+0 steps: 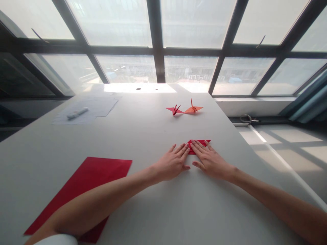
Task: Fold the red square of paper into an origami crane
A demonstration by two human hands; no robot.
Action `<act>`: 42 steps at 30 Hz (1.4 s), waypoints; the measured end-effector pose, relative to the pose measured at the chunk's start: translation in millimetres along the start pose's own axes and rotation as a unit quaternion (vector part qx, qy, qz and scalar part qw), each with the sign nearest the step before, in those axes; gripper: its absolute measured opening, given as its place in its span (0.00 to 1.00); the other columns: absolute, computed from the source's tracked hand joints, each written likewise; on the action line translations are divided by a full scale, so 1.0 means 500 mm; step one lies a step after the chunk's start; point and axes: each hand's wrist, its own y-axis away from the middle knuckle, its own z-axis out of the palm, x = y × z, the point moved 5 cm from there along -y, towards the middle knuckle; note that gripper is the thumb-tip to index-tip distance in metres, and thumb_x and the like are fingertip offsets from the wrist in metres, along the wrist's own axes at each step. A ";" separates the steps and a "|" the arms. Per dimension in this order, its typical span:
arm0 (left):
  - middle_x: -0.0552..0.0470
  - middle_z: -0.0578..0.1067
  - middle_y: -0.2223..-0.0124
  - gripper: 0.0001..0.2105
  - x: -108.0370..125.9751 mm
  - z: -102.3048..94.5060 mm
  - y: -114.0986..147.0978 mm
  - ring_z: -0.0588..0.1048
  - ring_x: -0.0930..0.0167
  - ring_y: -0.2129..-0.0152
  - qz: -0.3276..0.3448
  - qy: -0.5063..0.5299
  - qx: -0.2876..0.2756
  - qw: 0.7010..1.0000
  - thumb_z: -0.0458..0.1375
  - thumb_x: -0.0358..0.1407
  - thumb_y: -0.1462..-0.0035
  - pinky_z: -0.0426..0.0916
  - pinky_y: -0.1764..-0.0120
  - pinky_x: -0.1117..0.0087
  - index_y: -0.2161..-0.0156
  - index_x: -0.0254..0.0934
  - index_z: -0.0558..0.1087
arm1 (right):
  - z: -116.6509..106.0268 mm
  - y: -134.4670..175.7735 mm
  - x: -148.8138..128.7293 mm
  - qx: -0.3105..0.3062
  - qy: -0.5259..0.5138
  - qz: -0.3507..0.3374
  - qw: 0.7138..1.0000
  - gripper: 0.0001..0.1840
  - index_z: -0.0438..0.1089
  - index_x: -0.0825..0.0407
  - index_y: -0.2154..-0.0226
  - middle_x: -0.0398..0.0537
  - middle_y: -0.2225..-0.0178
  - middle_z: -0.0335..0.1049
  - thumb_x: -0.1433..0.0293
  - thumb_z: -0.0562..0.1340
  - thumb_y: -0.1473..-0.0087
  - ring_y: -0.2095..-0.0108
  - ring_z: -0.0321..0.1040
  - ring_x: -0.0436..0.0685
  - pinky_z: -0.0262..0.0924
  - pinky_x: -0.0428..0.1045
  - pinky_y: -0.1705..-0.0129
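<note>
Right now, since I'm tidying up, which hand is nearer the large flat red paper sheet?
Left: the left hand lies right of the sheet, its forearm over it; the right hand is farther right.

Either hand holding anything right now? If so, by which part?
Nothing looks gripped. The left hand lies with fingertips at the folded paper's left end; the right hand has its fingers spread flat over it.

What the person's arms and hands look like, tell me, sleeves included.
The left arm is bare below a white sleeve, whose edge shows at bottom left. The right arm is bare as far as it shows. The left hand and right hand wear no gloves, and no ring, watch or bracelet can be seen.
</note>
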 end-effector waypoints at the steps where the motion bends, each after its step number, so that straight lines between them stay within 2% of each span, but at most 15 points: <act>1: 0.39 0.47 0.31 0.37 0.000 0.002 0.006 0.44 0.60 0.33 -0.014 -0.008 -0.018 1.000 0.41 0.55 0.35 0.45 0.36 0.53 0.32 0.29 0.46 | 0.000 0.001 0.001 0.002 0.000 0.001 1.000 0.40 0.32 0.53 0.31 0.55 0.31 0.35 0.49 0.43 0.36 0.31 0.35 0.62 0.32 0.65 0.33; 5: 0.33 0.46 0.31 0.41 -0.008 -0.004 0.037 0.42 0.55 0.33 -0.077 -0.044 -0.088 0.992 0.43 0.58 0.38 0.44 0.36 0.52 0.33 0.24 0.50 | 0.000 0.002 -0.002 0.004 -0.005 -0.003 1.000 0.39 0.31 0.51 0.32 0.54 0.31 0.35 0.49 0.43 0.36 0.31 0.35 0.62 0.30 0.66 0.33; 8: 0.27 0.49 0.33 0.42 -0.025 -0.022 0.050 0.45 0.52 0.34 -0.134 -0.062 -0.125 0.981 0.45 0.58 0.39 0.46 0.36 0.53 0.35 0.18 0.53 | -0.001 0.000 -0.004 0.001 -0.011 0.002 1.000 0.40 0.31 0.52 0.32 0.55 0.31 0.35 0.49 0.42 0.36 0.31 0.34 0.62 0.29 0.67 0.33; 11: 0.26 0.49 0.33 0.38 -0.040 -0.050 0.041 0.45 0.52 0.34 -0.191 -0.083 -0.076 0.975 0.42 0.53 0.35 0.46 0.37 0.52 0.35 0.17 0.53 | -0.002 -0.001 -0.005 -0.001 -0.016 0.003 1.000 0.40 0.33 0.54 0.32 0.55 0.31 0.34 0.48 0.41 0.36 0.31 0.34 0.62 0.28 0.67 0.33; 12: 0.28 0.47 0.32 0.37 -0.037 -0.055 0.033 0.42 0.53 0.33 -0.184 -0.082 -0.044 0.978 0.40 0.52 0.34 0.45 0.36 0.52 0.34 0.19 0.51 | -0.002 -0.001 -0.006 -0.001 -0.018 0.003 1.000 0.40 0.33 0.55 0.32 0.55 0.31 0.35 0.48 0.41 0.36 0.31 0.34 0.62 0.28 0.67 0.33; 14: 0.34 0.43 0.31 0.37 -0.015 -0.049 0.015 0.38 0.58 0.33 -0.121 -0.051 -0.005 0.991 0.35 0.53 0.34 0.42 0.35 0.55 0.32 0.24 0.46 | -0.003 -0.001 -0.007 0.000 -0.020 0.005 1.000 0.40 0.34 0.55 0.32 0.56 0.31 0.35 0.49 0.41 0.36 0.31 0.33 0.61 0.28 0.67 0.33; 16: 0.35 0.43 0.31 0.39 0.007 -0.022 0.005 0.39 0.59 0.33 -0.063 -0.009 -0.024 0.998 0.34 0.57 0.36 0.42 0.35 0.55 0.32 0.26 0.44 | -0.004 -0.001 -0.007 0.002 -0.020 0.007 1.000 0.40 0.36 0.55 0.32 0.56 0.31 0.35 0.49 0.41 0.36 0.31 0.34 0.61 0.28 0.67 0.33; 20: 0.34 0.44 0.31 0.43 0.017 0.018 0.008 0.40 0.57 0.33 -0.051 0.020 -0.030 0.998 0.37 0.61 0.39 0.40 0.35 0.53 0.32 0.27 0.44 | 0.000 0.002 -0.006 0.012 -0.017 0.013 1.000 0.38 0.35 0.54 0.32 0.55 0.31 0.37 0.50 0.41 0.35 0.31 0.35 0.60 0.30 0.67 0.33; 24: 0.34 0.44 0.31 0.43 0.010 0.019 0.014 0.41 0.57 0.33 -0.048 0.027 -0.029 0.998 0.38 0.61 0.39 0.40 0.35 0.53 0.32 0.27 0.45 | 0.008 0.015 0.021 0.037 0.003 0.066 0.997 0.38 0.36 0.54 0.31 0.56 0.32 0.41 0.50 0.41 0.35 0.32 0.38 0.62 0.31 0.68 0.33; 29: 0.34 0.45 0.31 0.42 0.009 0.008 0.010 0.42 0.56 0.33 -0.037 0.036 -0.034 0.998 0.39 0.60 0.39 0.40 0.35 0.53 0.32 0.26 0.45 | -0.009 0.014 0.078 0.102 -0.003 0.169 0.980 0.34 0.49 0.60 0.34 0.62 0.34 0.48 0.56 0.40 0.33 0.33 0.42 0.64 0.34 0.68 0.34; 32: 0.34 0.46 0.31 0.41 0.008 0.001 0.007 0.42 0.56 0.33 -0.010 0.053 -0.031 0.998 0.39 0.59 0.38 0.40 0.36 0.51 0.32 0.27 0.45 | -0.032 -0.009 0.085 0.164 -0.056 0.148 0.974 0.29 0.59 0.59 0.39 0.60 0.37 0.57 0.62 0.42 0.33 0.36 0.50 0.61 0.45 0.61 0.35; 34: 0.37 0.50 0.31 0.37 0.004 -0.008 0.002 0.44 0.57 0.33 0.007 0.070 -0.007 0.997 0.41 0.57 0.36 0.42 0.36 0.51 0.32 0.31 0.48 | -0.039 -0.025 0.077 0.173 -0.093 0.116 0.974 0.25 0.65 0.56 0.42 0.57 0.42 0.64 0.63 0.47 0.34 0.41 0.58 0.61 0.54 0.57 0.40; 36: 0.42 0.57 0.33 0.28 -0.004 -0.020 -0.007 0.49 0.60 0.34 0.003 0.095 0.039 0.995 0.42 0.51 0.33 0.48 0.37 0.53 0.35 0.37 0.57 | -0.038 -0.033 0.068 0.161 -0.107 0.101 0.976 0.21 0.69 0.52 0.47 0.55 0.48 0.68 0.63 0.51 0.36 0.47 0.62 0.62 0.58 0.58 0.45; 39: 0.50 0.69 0.41 0.17 -0.024 -0.027 -0.024 0.64 0.64 0.42 -0.030 0.148 0.105 0.983 0.43 0.41 0.31 0.58 0.42 0.61 0.47 0.44 0.72 | -0.031 -0.032 0.058 0.146 -0.105 0.105 0.978 0.16 0.71 0.49 0.52 0.54 0.53 0.69 0.63 0.56 0.39 0.52 0.63 0.63 0.59 0.59 0.48; 42: 0.51 0.74 0.49 0.13 -0.047 -0.021 -0.039 0.72 0.66 0.52 -0.076 0.188 0.144 0.969 0.49 0.39 0.34 0.64 0.48 0.63 0.59 0.43 0.77 | -0.030 -0.024 0.053 0.151 -0.108 0.119 0.975 0.16 0.71 0.49 0.51 0.54 0.54 0.68 0.64 0.58 0.41 0.54 0.63 0.63 0.59 0.58 0.50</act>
